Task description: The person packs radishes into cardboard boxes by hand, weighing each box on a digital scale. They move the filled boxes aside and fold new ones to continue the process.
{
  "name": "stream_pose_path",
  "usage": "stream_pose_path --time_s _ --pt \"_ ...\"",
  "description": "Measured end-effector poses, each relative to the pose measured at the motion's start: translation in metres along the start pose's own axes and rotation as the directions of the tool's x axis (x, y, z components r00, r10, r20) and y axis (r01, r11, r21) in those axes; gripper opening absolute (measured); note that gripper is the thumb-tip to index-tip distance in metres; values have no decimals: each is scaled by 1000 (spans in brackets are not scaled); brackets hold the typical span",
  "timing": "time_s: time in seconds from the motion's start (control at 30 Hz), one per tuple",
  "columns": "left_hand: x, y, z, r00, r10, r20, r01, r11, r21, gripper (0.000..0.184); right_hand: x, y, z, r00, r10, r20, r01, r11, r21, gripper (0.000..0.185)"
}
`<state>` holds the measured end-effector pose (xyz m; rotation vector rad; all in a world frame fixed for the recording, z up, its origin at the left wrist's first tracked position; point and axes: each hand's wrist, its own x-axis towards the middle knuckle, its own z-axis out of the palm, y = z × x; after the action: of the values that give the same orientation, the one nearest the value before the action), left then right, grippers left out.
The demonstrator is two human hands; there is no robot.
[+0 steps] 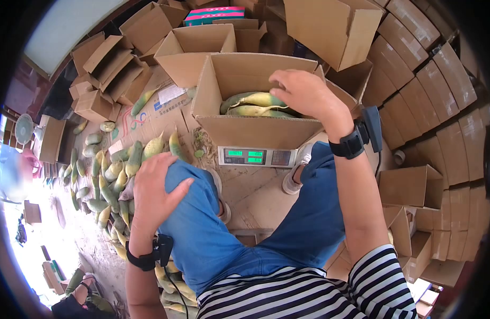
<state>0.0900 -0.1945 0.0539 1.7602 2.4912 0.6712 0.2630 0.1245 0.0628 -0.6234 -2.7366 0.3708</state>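
My right hand [304, 95] reaches over the open cardboard box [261, 132], its fingers loosely bent and nothing visible in them. Below it, several green-and-yellow radishes [255, 110] lie side by side in the box; the fingers look close to them, but whether they touch I cannot tell. The box stands on a digital scale [245, 157] with lit green displays. My left hand [159, 186] rests on my left knee, thumb spread from the fingers, holding nothing. Both wrists wear black straps with devices.
A large pile of radishes [109, 186] covers the floor to the left. Open cartons [115, 66] crowd the back left, and stacked closed boxes [420, 101] line the right. A flattened cardboard sheet [165, 119] lies beyond my left knee. Another person [83, 292] is partly visible at lower left.
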Motion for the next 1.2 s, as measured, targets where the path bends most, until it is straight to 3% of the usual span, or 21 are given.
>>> stream_pose_path --time_s 0.07,0.17,0.97,1.2 --pt "-1 0 0 1000 -3 2 3 1000 9 47 -2 4 7 980 -4 200 22 996 -91 29" --pt "0 2 1 1000 -2 -4 2 1000 0 47 -3 1 10 972 3 236 26 992 -120 28" --pt "1 5 1 1000 1 -18 -2 999 -37 50 -7 -7 15 977 16 211 4 996 -92 37" --pt "-1 4 4 999 15 -50 -19 997 -70 50 -7 -7 17 957 36 289 -3 994 -113 36"
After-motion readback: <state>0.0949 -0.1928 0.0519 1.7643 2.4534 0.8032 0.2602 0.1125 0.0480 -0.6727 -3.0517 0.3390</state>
